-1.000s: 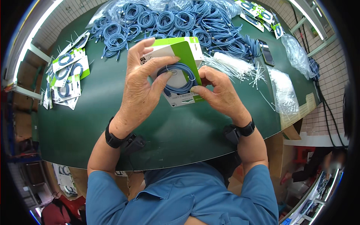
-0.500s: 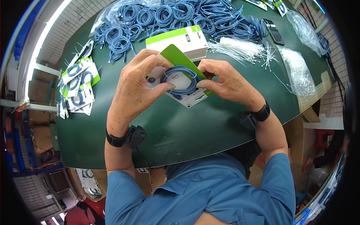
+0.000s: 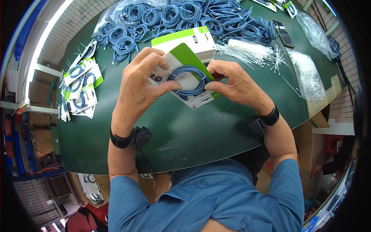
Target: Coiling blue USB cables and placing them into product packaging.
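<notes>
A green and white backing card (image 3: pixel 186 53) is held tilted over the table between my two hands. On its face lies a coiled blue cable (image 3: pixel 191 92), with a thin pale tie visible across the coil's right side. My left hand (image 3: pixel 136 79) is closed on the card's left side, thumb pressing on the coil. From the right, my right hand (image 3: pixel 236 84) pinches the card's edge, its thumb beside the coil. The undersides of the fingers behind the card are hidden. Just beyond sits a stack of similar blank-looking cards (image 3: pixel 206 56).
Many coiled blue cables (image 3: pixel 170 16) are heaped along the far side. White cable ties (image 3: pixel 247 49) lie loose at the right, near a bag of ties (image 3: pixel 307 73) and a phone (image 3: pixel 284 34). Carded cables (image 3: pixel 82 87) are piled at the left on the green table (image 3: pixel 170 143).
The card has turned slightly and shifted a little to the right, still held by both hands. My left thumb has slid slightly further onto the coil.
</notes>
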Demonstrator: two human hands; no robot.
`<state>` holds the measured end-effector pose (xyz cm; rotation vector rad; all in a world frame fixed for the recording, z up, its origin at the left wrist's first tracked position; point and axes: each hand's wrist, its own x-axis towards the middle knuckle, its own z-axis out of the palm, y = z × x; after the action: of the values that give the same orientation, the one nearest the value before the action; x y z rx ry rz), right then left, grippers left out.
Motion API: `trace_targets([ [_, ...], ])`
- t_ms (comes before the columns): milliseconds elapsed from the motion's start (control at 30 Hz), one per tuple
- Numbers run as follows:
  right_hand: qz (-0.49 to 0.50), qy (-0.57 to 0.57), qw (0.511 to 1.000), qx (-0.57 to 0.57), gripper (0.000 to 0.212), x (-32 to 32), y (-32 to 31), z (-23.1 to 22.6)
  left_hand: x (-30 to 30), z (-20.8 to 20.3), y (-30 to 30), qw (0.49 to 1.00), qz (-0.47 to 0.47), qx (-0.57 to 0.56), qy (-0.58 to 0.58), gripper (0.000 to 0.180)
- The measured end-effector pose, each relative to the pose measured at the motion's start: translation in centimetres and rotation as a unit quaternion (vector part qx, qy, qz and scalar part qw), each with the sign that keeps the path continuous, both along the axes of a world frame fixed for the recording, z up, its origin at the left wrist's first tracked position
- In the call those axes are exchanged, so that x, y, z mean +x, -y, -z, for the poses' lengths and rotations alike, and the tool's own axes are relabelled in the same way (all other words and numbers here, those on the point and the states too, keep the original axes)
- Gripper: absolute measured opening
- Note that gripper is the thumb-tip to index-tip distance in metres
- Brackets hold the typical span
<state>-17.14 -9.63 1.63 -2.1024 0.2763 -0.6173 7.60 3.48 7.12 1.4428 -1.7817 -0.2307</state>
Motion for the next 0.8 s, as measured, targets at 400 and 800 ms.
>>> trace_targets([
  [400, 0.069, 0.037, 0.995, 0.057, 0.021, 0.1, -0.6, 0.3, -3.3, 2.7, 1.4, 0.917, -0.039, -0.121, -0.378, 0.05],
  [800, 0.071, 0.035, 0.996, 0.033, 0.019, 0.6, 0.0, 0.8, -0.7, 2.6, 0.9, 0.924, 0.001, 0.125, -0.361, 0.029],
])
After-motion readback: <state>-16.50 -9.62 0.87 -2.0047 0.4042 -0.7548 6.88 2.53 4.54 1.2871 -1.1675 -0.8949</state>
